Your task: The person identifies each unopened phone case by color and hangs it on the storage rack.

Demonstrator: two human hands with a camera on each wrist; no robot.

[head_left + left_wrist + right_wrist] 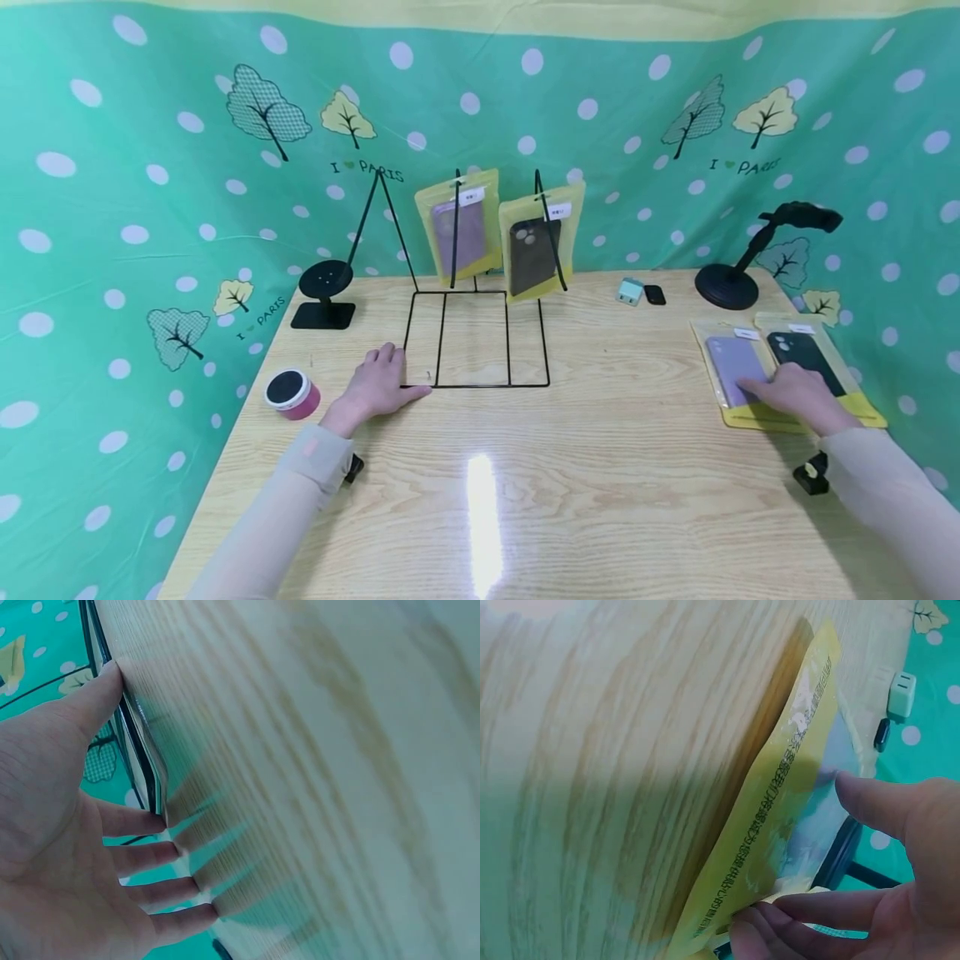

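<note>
Under the head camera, the left hand lies relaxed, fingers extended, at the near left corner of a black wire rack, touching its frame. Beyond and to the right of that hand, the rack's arms carry a hanging lilac-case pouch and a hanging dark-case pouch. Just left of the hand is a pink jar; farther beyond it stands a black stand. At the far right of the worktop, the right hand grips a flat purple-case pouch, with a black-case pouch just beside it, partly under the hand. Beyond this hand are a black holder and, farther left, a pale charger.

From the left wrist, the hand shows its palm, fingers apart and grasping nothing, thumb tip against the dark wire.

From the right wrist, the thumb presses the pouch's face while the other fingers bend at its edge; the charger sits beyond the thumb.
</note>
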